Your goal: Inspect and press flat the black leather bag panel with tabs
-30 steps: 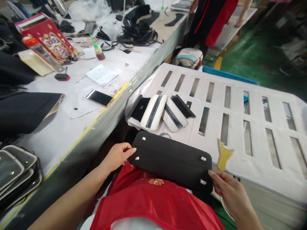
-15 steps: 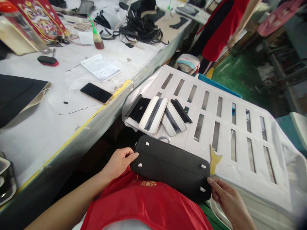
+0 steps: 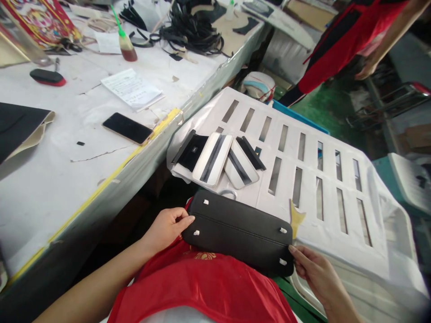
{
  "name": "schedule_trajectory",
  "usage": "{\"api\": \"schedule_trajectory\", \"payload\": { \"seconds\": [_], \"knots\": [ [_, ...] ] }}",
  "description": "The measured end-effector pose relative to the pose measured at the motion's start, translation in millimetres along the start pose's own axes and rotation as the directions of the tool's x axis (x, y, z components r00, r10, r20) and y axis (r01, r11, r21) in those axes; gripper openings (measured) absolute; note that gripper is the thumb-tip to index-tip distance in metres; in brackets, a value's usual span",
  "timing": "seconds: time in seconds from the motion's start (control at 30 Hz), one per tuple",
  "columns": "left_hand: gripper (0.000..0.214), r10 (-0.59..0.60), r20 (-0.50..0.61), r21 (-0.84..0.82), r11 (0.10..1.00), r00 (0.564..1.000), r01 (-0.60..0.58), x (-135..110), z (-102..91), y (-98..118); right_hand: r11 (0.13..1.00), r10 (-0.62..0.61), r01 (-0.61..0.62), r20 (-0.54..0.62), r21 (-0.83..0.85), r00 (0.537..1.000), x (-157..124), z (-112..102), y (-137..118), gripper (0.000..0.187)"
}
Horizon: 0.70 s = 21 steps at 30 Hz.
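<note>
A black bag [image 3: 235, 231] lies against my red apron [image 3: 202, 287], its long flat side with a stitched centre seam facing up. Small white-wrapped studs stand near its corners. My left hand [image 3: 173, 226] pinches the left end between thumb and fingers. At the opposite end, my right hand [image 3: 311, 262] grips the edge near the seam. Just beyond the bag, two white pieces with a dark stripe [image 3: 213, 159] rest beside black parts [image 3: 191, 150] on a white slotted surface [image 3: 310, 184].
To the left is a white-covered workbench [image 3: 84, 116] with yellow tape along its edge. It carries a phone [image 3: 128, 128], a paper pad [image 3: 133, 89], a green-tipped bottle [image 3: 127, 45], a brush [image 3: 48, 77] and black strips [image 3: 191, 36]. A person in red [image 3: 336, 49] stands at the back right.
The view has shifted slightly, and the other person at the back has moved to the right. Both my hands keep hold of the bag's ends.
</note>
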State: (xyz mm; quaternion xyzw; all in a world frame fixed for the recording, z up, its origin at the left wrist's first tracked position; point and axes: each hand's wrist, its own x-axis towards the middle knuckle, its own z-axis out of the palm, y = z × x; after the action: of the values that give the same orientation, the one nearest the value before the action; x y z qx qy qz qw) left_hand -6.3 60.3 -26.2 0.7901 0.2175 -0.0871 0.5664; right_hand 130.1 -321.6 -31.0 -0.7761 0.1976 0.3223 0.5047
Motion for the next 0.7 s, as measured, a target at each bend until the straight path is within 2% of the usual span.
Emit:
{"api": "schedule_trajectory", "payload": {
  "seconds": [0.3, 0.6, 0.7],
  "knots": [
    [0.040, -0.047, -0.035, -0.030, 0.998, 0.998, 0.046, -1.7, 4.8, -5.2, 0.995, -0.022, 0.022, -0.006, -0.092, 1.000, -2.5, 2.9, -5.0, 0.053],
    [0.039, -0.067, -0.034, -0.035, 0.997, 0.997, 0.066, -1.4, 4.7, -3.8, 0.999, 0.023, -0.024, -0.009, -0.044, 1.000, -0.5, 1.9, -4.7, 0.055],
    [0.039, -0.054, -0.041, 0.015, 0.998, 0.998, 0.054, -1.0, 2.3, -1.5, 0.999, 0.023, -0.024, -0.005, -0.037, 1.000, 0.9, 0.3, -3.1, 0.054]
  ]
}}
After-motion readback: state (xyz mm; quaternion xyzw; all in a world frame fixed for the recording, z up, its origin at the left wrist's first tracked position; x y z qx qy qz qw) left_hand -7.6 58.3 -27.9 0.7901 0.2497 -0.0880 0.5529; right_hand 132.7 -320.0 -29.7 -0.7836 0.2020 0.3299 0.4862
